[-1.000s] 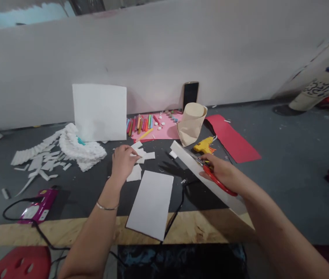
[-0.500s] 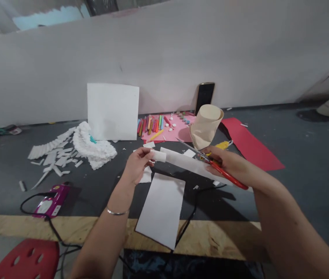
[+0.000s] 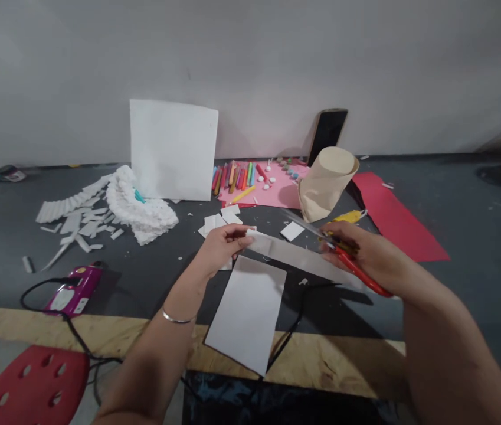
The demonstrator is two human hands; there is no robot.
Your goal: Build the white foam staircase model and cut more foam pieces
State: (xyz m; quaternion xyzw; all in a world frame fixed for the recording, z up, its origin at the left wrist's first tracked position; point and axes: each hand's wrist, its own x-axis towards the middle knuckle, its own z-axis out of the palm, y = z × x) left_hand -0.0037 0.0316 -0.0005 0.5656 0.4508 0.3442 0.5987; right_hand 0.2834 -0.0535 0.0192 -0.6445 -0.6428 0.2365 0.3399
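My left hand (image 3: 225, 248) pinches the left end of a long white paper strip (image 3: 292, 252) between thumb and fingers. The strip slants down to the right, passing under my right hand (image 3: 353, 248), which is closed around red-handled scissors (image 3: 356, 270). The scissor blades point up and left, above the strip. Whether my right fingers also touch the strip I cannot tell. Small cut white paper pieces (image 3: 215, 223) lie just behind my left hand, and another white piece (image 3: 292, 231) lies beyond the strip. Below the strip lies a white sheet (image 3: 250, 313).
Behind stand a white board (image 3: 173, 150), a phone (image 3: 327, 134) and a beige paper roll (image 3: 327, 183). Crayons (image 3: 235, 177) lie on pink paper; red paper (image 3: 403, 221) is at right. At left are fringed white paper (image 3: 139, 212), a purple device (image 3: 75, 289) and a black cable (image 3: 77, 342).
The short white piece in my left hand has gone from its fingers, and more cut pieces lie behind it. My left hand now holds the strip's end. The view has tilted down slightly.
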